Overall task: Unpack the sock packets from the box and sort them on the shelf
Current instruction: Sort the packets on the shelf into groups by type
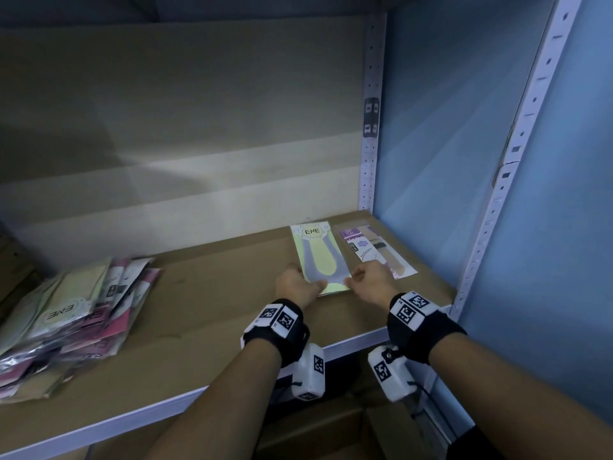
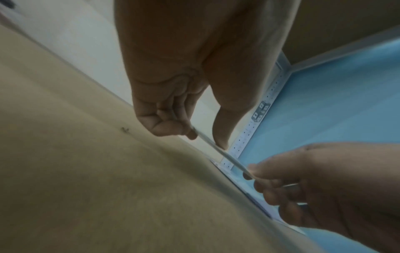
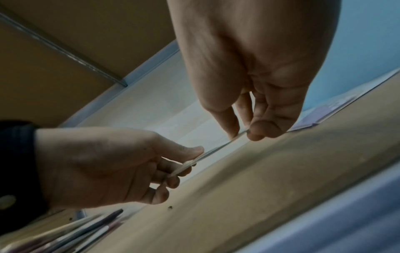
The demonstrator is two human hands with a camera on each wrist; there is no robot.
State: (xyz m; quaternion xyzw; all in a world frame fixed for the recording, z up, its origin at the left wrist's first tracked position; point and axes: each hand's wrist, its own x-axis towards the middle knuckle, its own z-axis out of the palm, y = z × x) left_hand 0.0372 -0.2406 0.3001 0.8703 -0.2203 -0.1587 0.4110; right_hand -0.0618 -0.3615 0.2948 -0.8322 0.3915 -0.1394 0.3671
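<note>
A pale green sock packet (image 1: 319, 257) marked ENE lies lengthwise on the cardboard-lined shelf (image 1: 215, 293), its near end slightly raised. My left hand (image 1: 300, 285) pinches its near left corner and my right hand (image 1: 368, 277) pinches its near right corner. In the left wrist view the packet's thin edge (image 2: 218, 150) runs between my left hand (image 2: 194, 135) and my right hand (image 2: 251, 172). The right wrist view shows the same edge (image 3: 218, 149) between my right hand (image 3: 241, 135) and my left hand (image 3: 190, 159). A purple sock packet (image 1: 376, 250) lies flat just right of the green one.
A loose heap of sock packets (image 1: 73, 313), green and pink, lies at the shelf's left end. A perforated white upright (image 1: 370, 127) stands in the back right corner by the blue wall (image 1: 447, 144). Another upright (image 1: 517, 161) is at the front right. A cardboard box (image 1: 315, 429) sits below the shelf.
</note>
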